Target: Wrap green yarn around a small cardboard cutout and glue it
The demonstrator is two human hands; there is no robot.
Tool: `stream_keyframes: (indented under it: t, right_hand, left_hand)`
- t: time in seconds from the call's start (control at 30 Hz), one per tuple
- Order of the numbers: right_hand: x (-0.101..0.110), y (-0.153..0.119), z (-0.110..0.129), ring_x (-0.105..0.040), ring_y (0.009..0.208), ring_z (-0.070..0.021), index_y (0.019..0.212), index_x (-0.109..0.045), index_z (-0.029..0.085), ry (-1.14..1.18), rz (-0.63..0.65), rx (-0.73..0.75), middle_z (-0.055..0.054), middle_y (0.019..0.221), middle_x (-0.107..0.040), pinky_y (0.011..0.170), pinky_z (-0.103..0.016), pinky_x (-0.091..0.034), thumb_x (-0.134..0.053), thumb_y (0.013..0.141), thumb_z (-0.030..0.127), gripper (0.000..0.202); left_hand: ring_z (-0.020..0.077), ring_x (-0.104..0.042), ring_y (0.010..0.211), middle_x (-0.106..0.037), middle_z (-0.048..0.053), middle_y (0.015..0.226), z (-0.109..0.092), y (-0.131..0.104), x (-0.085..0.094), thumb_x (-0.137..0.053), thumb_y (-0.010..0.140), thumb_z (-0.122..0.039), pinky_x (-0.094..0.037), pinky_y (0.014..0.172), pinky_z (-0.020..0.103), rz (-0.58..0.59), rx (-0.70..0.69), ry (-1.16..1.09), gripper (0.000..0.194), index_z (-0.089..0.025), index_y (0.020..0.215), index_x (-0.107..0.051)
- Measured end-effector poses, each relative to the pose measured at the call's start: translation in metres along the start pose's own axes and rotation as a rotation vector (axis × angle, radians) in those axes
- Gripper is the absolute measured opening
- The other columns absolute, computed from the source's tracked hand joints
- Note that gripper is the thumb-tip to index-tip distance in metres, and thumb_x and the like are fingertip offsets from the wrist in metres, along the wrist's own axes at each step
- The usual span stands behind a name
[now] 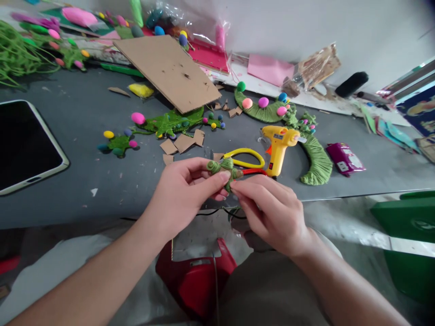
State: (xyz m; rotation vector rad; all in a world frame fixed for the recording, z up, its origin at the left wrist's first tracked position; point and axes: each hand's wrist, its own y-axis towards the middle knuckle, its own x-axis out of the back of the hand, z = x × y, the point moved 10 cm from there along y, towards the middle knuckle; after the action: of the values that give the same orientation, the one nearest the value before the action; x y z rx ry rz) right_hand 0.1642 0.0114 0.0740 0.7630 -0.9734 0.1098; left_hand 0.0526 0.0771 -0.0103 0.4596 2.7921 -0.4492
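A small green yarn-wrapped piece [227, 168] with a bare brown tip is held above the table's front edge. My left hand [190, 188] grips it between thumb and fingers. My right hand [272, 208] is closed, thumb and forefinger pinched at the lower end of the same piece; whether yarn is between them is too small to tell. Just behind the hands lie yellow-handled scissors [244, 158] and a red-handled tool [254, 171], partly hidden. A yellow glue gun [279, 147] is beyond my right hand, beside a green yarn-wrapped curve [316, 158].
Cardboard scraps [185, 142], small green stars with coloured balls [118, 145] and a large cardboard sheet [170, 70] lie behind. A phone [29, 145] is at left, a purple packet [345, 158] at right. A green bin [408, 226] stands below right, a red stool [199, 287] below.
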Motion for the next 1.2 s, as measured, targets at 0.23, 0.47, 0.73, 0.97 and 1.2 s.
stream_keyframes:
  t: [0.23, 0.47, 0.73, 0.97, 1.2]
  right_hand:
    - [0.013, -0.007, -0.007, -0.067, 0.076, -0.0127, 0.103, -0.068, 0.02, 0.131, -0.192, -0.098, -0.003, 0.086, -0.072, 0.069, -0.025, -0.057, -0.064, 0.089, 0.002, 0.023]
    - [0.014, -0.007, -0.017, -0.057, 0.065, -0.0085, 0.091, -0.067, 0.017, 0.209, -0.209, -0.199, 0.001, 0.077, -0.066, 0.063, -0.022, -0.052, -0.066, 0.088, 0.005, 0.012]
    - [-0.005, -0.003, -0.045, -0.063, 0.07, -0.0095, 0.092, -0.067, 0.019, 0.381, -0.012, -0.294, 0.001, 0.083, -0.072, 0.063, -0.021, -0.052, -0.063, 0.097, 0.016, 0.007]
    - [-0.001, 0.006, -0.052, -0.067, 0.082, -0.0137, 0.101, -0.068, 0.02, 0.145, 0.026, -0.17, -0.003, 0.091, -0.073, 0.075, -0.027, -0.053, -0.058, 0.099, 0.014, 0.011]
    - [0.008, 0.009, -0.039, -0.064, 0.074, -0.0125, 0.094, -0.063, 0.021, 0.057, -0.014, -0.206, -0.001, 0.083, -0.07, 0.069, -0.024, -0.051, -0.058, 0.098, 0.014, 0.009]
  left_hand:
    - [0.0064, -0.062, 0.062, -0.073, -0.001, 0.075, 0.005, -0.005, -0.01, -0.086, 0.077, -0.02, -0.053, 0.06, 0.014, 0.079, 0.05, -0.194, 0.013, -0.017, 0.087, -0.079]
    - [0.0054, -0.062, 0.061, -0.072, 0.0, 0.076, 0.005, -0.007, -0.017, -0.084, 0.081, -0.021, -0.053, 0.059, 0.013, 0.128, 0.058, -0.273, 0.009, -0.017, 0.087, -0.079]
    - [0.009, -0.064, 0.063, -0.074, 0.001, 0.081, 0.004, -0.008, -0.018, -0.081, 0.084, -0.022, -0.055, 0.058, 0.017, 0.227, 0.014, -0.113, 0.007, -0.022, 0.091, -0.08]
    - [0.0117, -0.063, 0.057, -0.071, 0.001, 0.072, 0.002, -0.008, -0.016, -0.087, 0.076, -0.026, -0.055, 0.056, 0.02, 0.175, 0.065, 0.119, 0.014, -0.02, 0.085, -0.079]
    - [0.0143, -0.062, 0.062, -0.069, 0.002, 0.072, -0.001, -0.006, -0.004, -0.08, 0.081, -0.031, -0.049, 0.054, 0.022, 0.045, -0.047, 0.376, 0.012, -0.021, 0.086, -0.077]
